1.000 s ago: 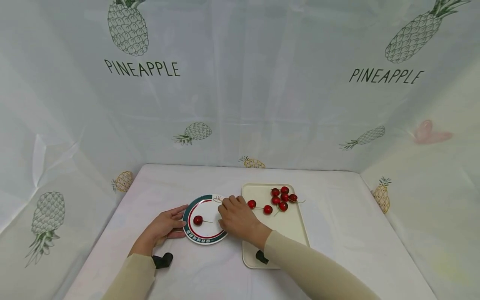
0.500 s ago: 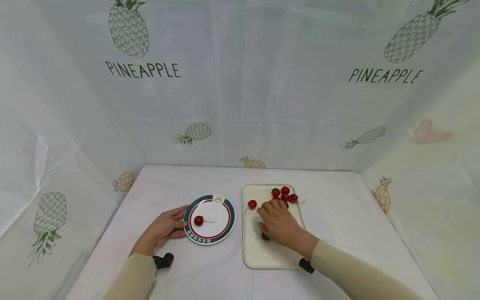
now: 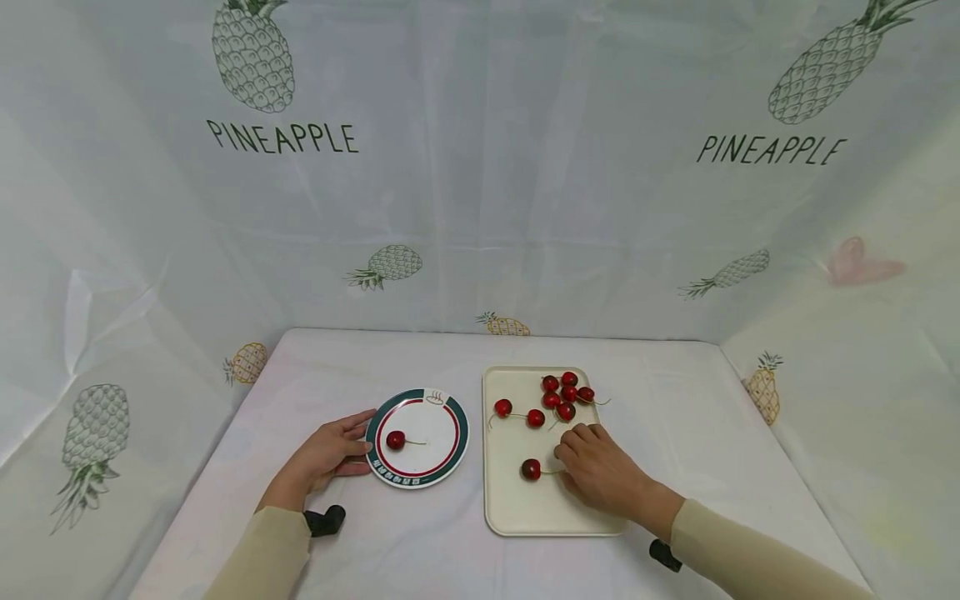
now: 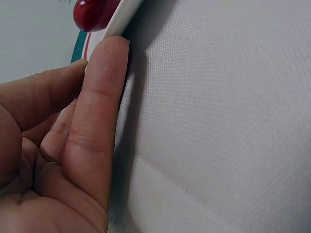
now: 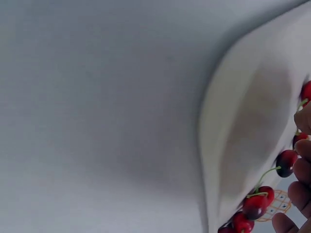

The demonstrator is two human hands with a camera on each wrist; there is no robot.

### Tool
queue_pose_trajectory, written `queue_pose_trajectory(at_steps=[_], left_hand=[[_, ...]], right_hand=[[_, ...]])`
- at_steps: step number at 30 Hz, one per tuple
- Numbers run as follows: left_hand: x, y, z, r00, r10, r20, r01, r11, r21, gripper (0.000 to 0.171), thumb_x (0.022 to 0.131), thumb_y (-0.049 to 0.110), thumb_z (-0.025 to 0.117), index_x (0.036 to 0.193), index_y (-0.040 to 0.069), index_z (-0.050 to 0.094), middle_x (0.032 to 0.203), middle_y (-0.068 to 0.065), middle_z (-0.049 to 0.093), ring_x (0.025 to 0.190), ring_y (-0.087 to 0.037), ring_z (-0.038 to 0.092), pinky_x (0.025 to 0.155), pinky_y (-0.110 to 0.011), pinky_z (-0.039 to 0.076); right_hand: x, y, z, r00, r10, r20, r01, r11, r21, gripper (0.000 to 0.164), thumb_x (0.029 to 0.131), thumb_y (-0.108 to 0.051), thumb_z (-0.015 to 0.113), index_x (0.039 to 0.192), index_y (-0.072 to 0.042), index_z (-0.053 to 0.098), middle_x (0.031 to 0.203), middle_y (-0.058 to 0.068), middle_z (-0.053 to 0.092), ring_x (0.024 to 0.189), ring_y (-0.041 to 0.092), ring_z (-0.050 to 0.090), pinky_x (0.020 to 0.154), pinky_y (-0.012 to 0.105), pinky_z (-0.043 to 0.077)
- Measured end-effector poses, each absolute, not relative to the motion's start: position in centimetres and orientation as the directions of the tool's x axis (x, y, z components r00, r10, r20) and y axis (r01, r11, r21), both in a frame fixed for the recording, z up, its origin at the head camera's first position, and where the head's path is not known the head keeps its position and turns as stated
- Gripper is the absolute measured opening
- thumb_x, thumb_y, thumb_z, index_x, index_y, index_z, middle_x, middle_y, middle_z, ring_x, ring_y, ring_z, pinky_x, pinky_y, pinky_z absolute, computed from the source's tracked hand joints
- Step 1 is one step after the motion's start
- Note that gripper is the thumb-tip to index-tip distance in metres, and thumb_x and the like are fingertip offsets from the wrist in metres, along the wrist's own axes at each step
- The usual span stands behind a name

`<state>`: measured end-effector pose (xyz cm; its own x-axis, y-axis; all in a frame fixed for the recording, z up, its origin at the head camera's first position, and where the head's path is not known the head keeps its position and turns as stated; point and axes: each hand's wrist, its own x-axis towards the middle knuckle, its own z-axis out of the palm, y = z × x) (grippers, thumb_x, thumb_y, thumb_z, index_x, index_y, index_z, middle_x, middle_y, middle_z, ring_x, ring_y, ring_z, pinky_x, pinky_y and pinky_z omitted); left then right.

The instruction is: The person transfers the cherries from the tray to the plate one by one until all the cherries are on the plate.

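My left hand holds the near-left rim of a round white plate with a green border, thumb over the edge and fingers at the side. In the left wrist view a fingertip meets the plate's rim. One red cherry with its stem lies on the plate. Over the right side of a cream tray, my right hand bends its fingers beside a lone cherry. That cherry's stem runs to the fingertips; I cannot tell whether they pinch it.
A cluster of cherries sits at the tray's far right. Two more, a cherry and its neighbour, lie left of it. White cloth covers the table, and a pineapple-print curtain stands behind.
My right hand has left the plate's right rim and moved right over the tray, uncovering the lone cherry. The left hand and plate have stayed in place.
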<state>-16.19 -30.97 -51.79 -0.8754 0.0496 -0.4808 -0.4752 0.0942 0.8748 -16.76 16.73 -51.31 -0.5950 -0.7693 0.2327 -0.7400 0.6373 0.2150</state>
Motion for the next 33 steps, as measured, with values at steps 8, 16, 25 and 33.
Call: queue_pose_trajectory(at_steps=[8,16,25,33], left_hand=[[-16.23,-30.99,-51.95,-0.875,0.054,-0.482,-0.477,0.08,0.875,0.073,0.099,-0.004,0.066,0.164,0.017,0.04,0.167,-0.025,0.035,0.098,-0.024,0.076,0.084,-0.042,0.067],[-15.99,-30.84,-51.79,-0.881,0.05,-0.47,-0.466,0.08,0.881,0.071,0.099,-0.003,0.067,0.163,0.014,0.041,0.166,-0.027,0.035,0.095,-0.025,0.077,0.082,-0.041,0.067],[-16.03,-30.89,-51.85,-0.878,0.038,-0.477,-0.473,0.086,0.877,0.071,0.099,-0.003,0.067,0.163,0.015,0.041,0.167,-0.027,0.035,0.095,-0.024,0.077,0.081,-0.041,0.067],[-16.11,-31.04,-51.87,-0.878,0.046,-0.476,-0.472,0.08,0.878,0.072,0.099,-0.003,0.067,0.163,0.015,0.041,0.166,-0.026,0.037,0.094,-0.024,0.077,0.081,-0.041,0.067]], right_hand=[[-16.68,17.14,-52.26,-0.555,-0.796,0.242,-0.757,0.604,0.249,0.024,0.09,-0.028,0.081,0.098,-0.017,0.061,0.095,-0.003,0.059,0.092,0.018,0.052,0.085,0.036,0.05],[-16.75,17.15,-52.21,-0.52,-0.811,0.27,-0.767,0.582,0.271,0.024,0.089,-0.025,0.079,0.09,-0.017,0.057,0.089,-0.004,0.055,0.086,0.017,0.047,0.079,0.034,0.045],[-16.75,17.16,-52.22,-0.5,-0.824,0.268,-0.776,0.563,0.283,0.022,0.091,-0.023,0.078,0.089,-0.016,0.057,0.087,-0.004,0.056,0.083,0.017,0.045,0.076,0.032,0.044],[-17.17,16.81,-52.21,-0.47,-0.827,0.309,-0.793,0.549,0.264,0.013,0.096,-0.018,0.066,0.088,-0.015,0.055,0.085,-0.003,0.052,0.082,0.017,0.043,0.073,0.03,0.041]])
